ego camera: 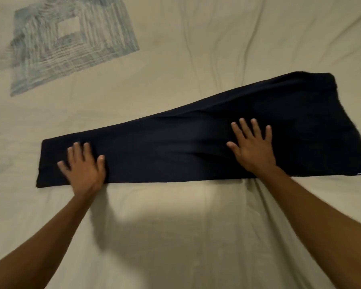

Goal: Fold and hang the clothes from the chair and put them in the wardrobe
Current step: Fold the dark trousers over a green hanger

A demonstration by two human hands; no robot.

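Note:
A dark navy garment point(175, 147), folded lengthwise into a long strip, lies flat across the bed from lower left to upper right. It is narrow at the left end and wider at the right end. My left hand point(83, 165) presses flat on its narrow left end, fingers spread. My right hand point(252, 144) lies flat on the middle-right part, fingers straight and spread. Neither hand grips the cloth. No chair or wardrobe is in view.
The garment rests on a cream bedsheet point(175, 226) with soft creases. A blue-grey square print point(71, 42) marks the sheet at the upper left. The sheet fills the whole view on every side.

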